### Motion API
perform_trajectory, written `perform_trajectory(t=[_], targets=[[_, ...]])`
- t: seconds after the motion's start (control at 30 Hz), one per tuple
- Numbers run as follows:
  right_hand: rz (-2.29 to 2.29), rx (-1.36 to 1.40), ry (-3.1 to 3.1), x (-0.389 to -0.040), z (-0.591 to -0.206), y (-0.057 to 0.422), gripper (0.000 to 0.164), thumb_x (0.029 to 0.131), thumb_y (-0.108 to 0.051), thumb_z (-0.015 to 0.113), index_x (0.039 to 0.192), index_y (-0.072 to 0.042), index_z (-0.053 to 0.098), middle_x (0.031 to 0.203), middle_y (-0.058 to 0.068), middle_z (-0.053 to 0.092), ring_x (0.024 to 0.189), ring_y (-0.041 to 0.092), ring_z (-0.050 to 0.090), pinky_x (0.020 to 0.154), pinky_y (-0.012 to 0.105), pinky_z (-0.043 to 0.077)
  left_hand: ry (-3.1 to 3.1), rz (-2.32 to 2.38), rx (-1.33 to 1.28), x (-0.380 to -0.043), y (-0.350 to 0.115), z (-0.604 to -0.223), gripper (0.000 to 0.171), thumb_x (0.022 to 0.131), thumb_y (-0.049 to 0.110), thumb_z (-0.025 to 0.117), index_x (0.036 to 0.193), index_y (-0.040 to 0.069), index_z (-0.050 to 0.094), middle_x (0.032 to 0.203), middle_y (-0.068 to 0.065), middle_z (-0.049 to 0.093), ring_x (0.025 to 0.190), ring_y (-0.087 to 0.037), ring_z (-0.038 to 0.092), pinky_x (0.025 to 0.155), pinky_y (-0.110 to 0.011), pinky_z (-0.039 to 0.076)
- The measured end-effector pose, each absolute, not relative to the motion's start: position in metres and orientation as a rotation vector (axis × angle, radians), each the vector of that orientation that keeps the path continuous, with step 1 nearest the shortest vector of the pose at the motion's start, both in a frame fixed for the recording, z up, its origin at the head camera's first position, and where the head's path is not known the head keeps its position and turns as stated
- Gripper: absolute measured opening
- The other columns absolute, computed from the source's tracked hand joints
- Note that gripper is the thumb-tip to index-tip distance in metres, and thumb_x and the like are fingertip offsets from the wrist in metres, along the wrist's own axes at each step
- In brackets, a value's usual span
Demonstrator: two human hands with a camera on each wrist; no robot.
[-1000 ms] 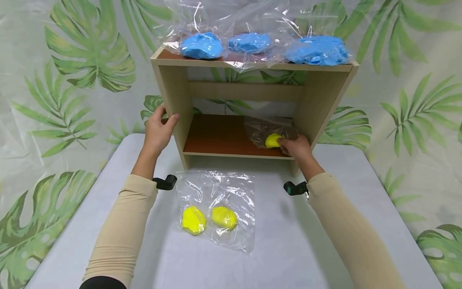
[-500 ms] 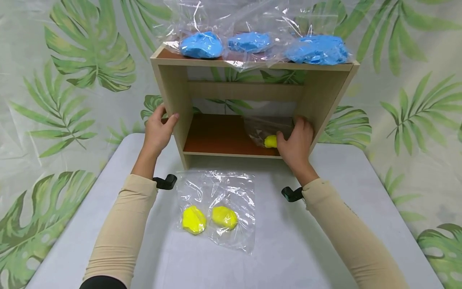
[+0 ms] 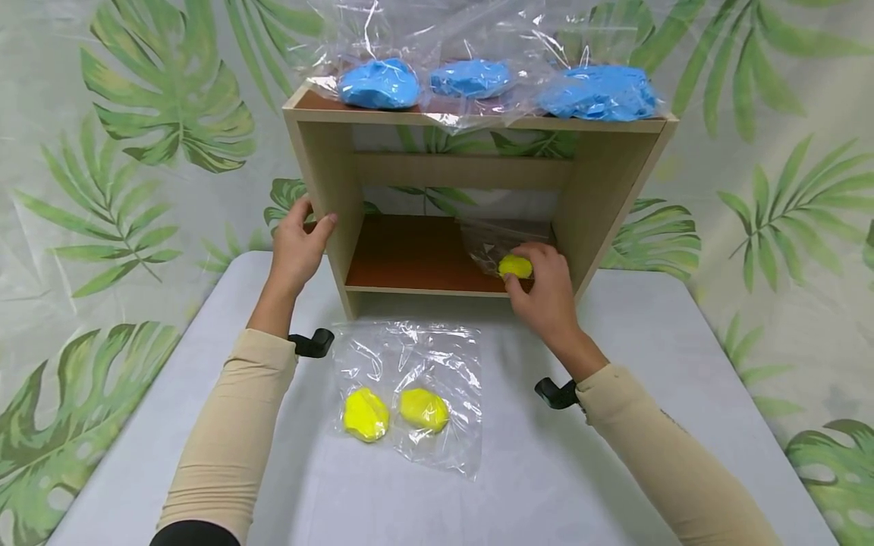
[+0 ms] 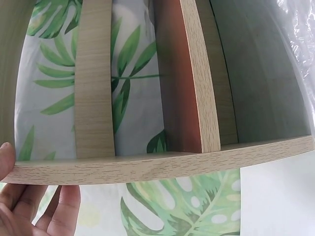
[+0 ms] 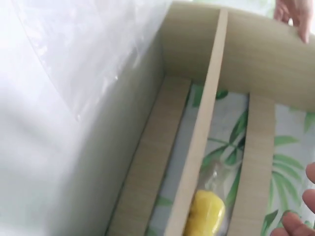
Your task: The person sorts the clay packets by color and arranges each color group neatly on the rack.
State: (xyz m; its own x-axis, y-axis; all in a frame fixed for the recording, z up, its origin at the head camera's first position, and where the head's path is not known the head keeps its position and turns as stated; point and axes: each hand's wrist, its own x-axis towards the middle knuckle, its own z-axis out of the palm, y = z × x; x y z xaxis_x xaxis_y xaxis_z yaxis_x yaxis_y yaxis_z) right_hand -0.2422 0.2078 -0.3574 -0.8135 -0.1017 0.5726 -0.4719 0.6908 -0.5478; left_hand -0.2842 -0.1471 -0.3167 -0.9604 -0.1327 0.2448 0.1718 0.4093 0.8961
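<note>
My left hand (image 3: 298,246) grips the left side panel of a small wooden shelf unit (image 3: 321,205), thumb at its front edge and fingers on the outside. In the left wrist view the thumb (image 4: 5,160) and fingers (image 4: 64,211) lie either side of that panel. My right hand (image 3: 546,296) is at the right of the lower shelf, thumb and fingers spread about a soft yellow lump (image 3: 515,266) in a clear zip bag (image 3: 481,243). In the right wrist view, the fingers (image 5: 295,226) stand apart from the bagged lump (image 5: 205,214), which lies by the board's edge.
Three bagged blue lumps, left (image 3: 379,84), middle (image 3: 471,79) and right (image 3: 601,92), sit on the top shelf. Two bagged yellow lumps, left (image 3: 366,415) and right (image 3: 423,409), lie on the white table (image 3: 519,485) before the unit. A leaf-print sheet (image 3: 123,227) hangs behind.
My right hand first held the yellow lump's right side, then let go and rose by the right panel. It has now come left and forward around the lump. The left hand stays put.
</note>
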Motion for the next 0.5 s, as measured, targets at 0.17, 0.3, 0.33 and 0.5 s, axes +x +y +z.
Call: perform_trajectory(t=[0.17,0.3,0.33,0.5], targets=[[0.969,0.465,-2.498,-0.223,-0.37,0.201,0.031,0.09,-0.01,0.065,0.118,0.003,0.063,0.125,0.021,0.06,0.117,0.038,0.052,0.1,0.053,0.042,-2.384,-1.566,-0.043,-0.285,-0.147,-0.317,0.05,0.1,0.031,0.054,0.147,0.018,0.045,0.15,-0.011,0.049,0.131,-0.032,0.057,0.107,-0.05,0.049],[0.933,0.459,-2.612,-0.212,-0.384,0.196,0.029,0.091,-0.013,0.066,0.117,-0.001,0.065,0.122,0.018,0.062,0.112,0.035,0.057,0.099,0.051,0.047,-2.386,-1.554,-0.057,-0.285,-0.147,-0.318,0.05,0.1,0.031,0.054,0.147,0.018,0.045,0.15,-0.011,0.049,0.131,-0.032,0.057,0.106,-0.051,0.05],[0.923,0.462,-2.633,-0.21,-0.387,0.195,0.029,0.091,-0.014,0.066,0.117,-0.001,0.066,0.121,0.017,0.063,0.111,0.034,0.058,0.098,0.05,0.048,-2.386,-1.55,-0.058,-0.285,-0.148,-0.319,0.05,0.1,0.031,0.053,0.147,0.018,0.045,0.15,-0.01,0.049,0.131,-0.032,0.057,0.106,-0.051,0.05],[0.885,0.485,-2.725,-0.199,-0.4,0.188,0.027,0.091,-0.016,0.067,0.114,-0.003,0.068,0.115,0.015,0.067,0.104,0.032,0.063,0.089,0.047,0.055,-2.391,-1.53,-0.058,-0.285,-0.148,-0.319,0.05,0.1,0.031,0.053,0.147,0.018,0.045,0.15,-0.011,0.05,0.131,-0.032,0.058,0.105,-0.051,0.05]])
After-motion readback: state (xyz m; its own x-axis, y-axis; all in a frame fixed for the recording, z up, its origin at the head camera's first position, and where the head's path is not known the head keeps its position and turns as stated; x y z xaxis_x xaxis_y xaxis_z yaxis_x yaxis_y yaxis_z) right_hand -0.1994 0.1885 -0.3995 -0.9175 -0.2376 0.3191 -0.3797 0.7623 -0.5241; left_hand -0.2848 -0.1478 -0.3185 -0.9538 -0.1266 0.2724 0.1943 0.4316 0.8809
